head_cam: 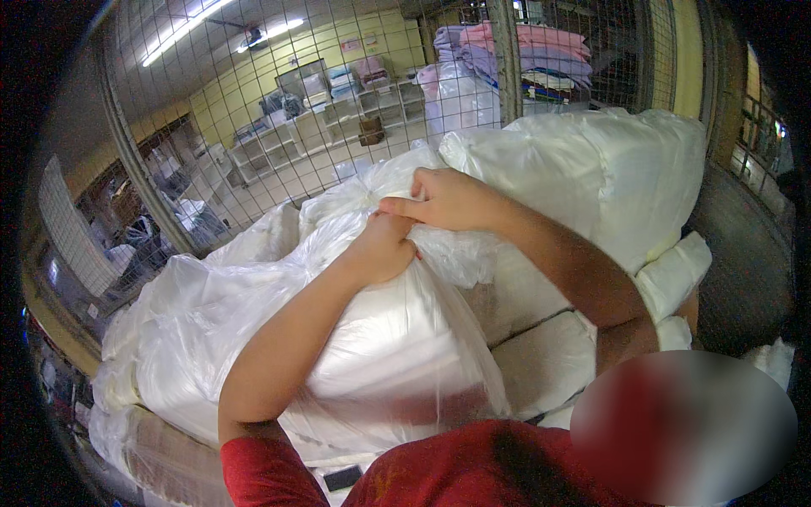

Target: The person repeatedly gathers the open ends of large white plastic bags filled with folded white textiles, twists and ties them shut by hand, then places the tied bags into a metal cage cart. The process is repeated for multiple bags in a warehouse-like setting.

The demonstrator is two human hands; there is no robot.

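Observation:
A clear plastic bag [405, 336] packed with white, folded-looking material lies before me, its upper part gathered at my hands. My left hand [383, 248] is closed around the gathered plastic. Just above and to the right, my right hand [447, 199] has its thumb and bent fingers on the same plastic, the thumb touching my left hand. Loose crumpled plastic [459, 253] hangs below my right hand. The plastic inside both grips is mostly hidden.
More wrapped white bundles [646, 171] are stacked at the right, left and underneath. Behind them stands a wire mesh partition [253, 127] with metal posts. Beyond it are shelves [329, 120] and a pile of pink and purple textiles [526, 51]. A blurred oval covers the lower right.

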